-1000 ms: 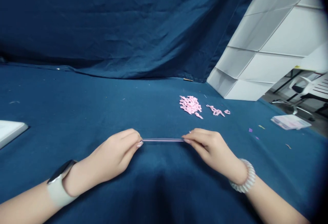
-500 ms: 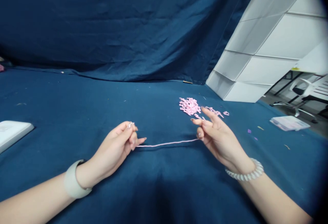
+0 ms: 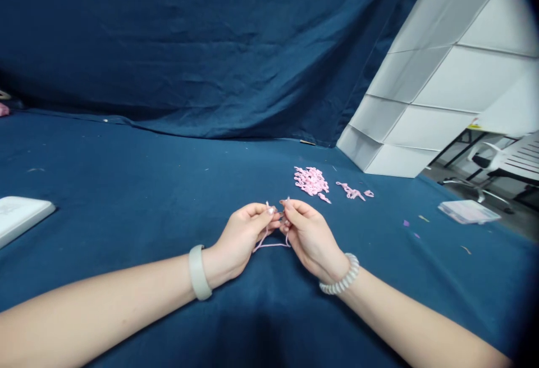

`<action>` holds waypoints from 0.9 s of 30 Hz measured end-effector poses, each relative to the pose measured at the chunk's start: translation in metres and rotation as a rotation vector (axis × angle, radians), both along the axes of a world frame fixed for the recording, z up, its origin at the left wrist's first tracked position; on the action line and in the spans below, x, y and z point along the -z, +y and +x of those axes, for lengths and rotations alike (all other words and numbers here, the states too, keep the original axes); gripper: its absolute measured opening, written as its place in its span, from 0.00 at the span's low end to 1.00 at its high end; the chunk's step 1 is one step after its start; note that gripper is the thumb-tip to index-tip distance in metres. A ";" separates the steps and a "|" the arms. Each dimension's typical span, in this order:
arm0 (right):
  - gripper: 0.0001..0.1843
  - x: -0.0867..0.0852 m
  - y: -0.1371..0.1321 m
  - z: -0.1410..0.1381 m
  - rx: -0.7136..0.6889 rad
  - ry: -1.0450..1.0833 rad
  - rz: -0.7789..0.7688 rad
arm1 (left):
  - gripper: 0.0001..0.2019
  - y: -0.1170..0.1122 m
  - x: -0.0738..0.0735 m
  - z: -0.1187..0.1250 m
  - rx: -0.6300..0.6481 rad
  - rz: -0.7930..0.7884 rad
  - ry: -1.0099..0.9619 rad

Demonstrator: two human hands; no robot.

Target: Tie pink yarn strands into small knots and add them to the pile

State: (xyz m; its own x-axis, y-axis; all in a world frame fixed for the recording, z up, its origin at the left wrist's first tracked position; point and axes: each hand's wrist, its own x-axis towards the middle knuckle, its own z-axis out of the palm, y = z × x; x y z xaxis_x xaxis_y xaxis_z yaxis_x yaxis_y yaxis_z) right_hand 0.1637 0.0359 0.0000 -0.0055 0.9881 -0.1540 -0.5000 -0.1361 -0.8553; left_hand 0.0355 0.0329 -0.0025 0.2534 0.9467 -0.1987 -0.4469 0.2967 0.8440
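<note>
A thin pink cord [image 3: 272, 244] hangs in a slack loop between my two hands over the blue cloth. My left hand [image 3: 242, 236], with a pale watch band on its wrist, pinches one end of the cord. Facing it, my right hand [image 3: 309, 236], a coiled clear band round its wrist, pinches the other end. The fingertips of both hands almost touch, and the two cord ends stick up above them.
A pile of small pink pieces [image 3: 310, 180] lies just beyond my hands, with a few more pink pieces [image 3: 351, 191] to its right. A white flat object [image 3: 19, 216] lies at the left edge. White panels [image 3: 421, 104] lean at the back right, and a clear packet [image 3: 463, 211] lies near the right edge.
The cord was stretched straight between my hands held wide apart. My hands have come together at the middle, and the cord now sags in a loop below them.
</note>
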 end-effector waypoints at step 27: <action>0.32 0.016 -0.003 0.002 -0.112 0.006 -0.017 | 0.10 0.004 0.010 -0.005 0.130 0.108 0.036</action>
State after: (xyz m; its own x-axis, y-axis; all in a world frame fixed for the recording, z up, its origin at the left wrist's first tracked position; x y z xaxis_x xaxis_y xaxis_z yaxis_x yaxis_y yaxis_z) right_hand 0.1654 0.0331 -0.0162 -0.1164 0.9785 -0.1704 -0.4859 -0.2057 -0.8494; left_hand 0.0307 0.0372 -0.0127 0.3701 0.9226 -0.1090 -0.3793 0.2572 0.8888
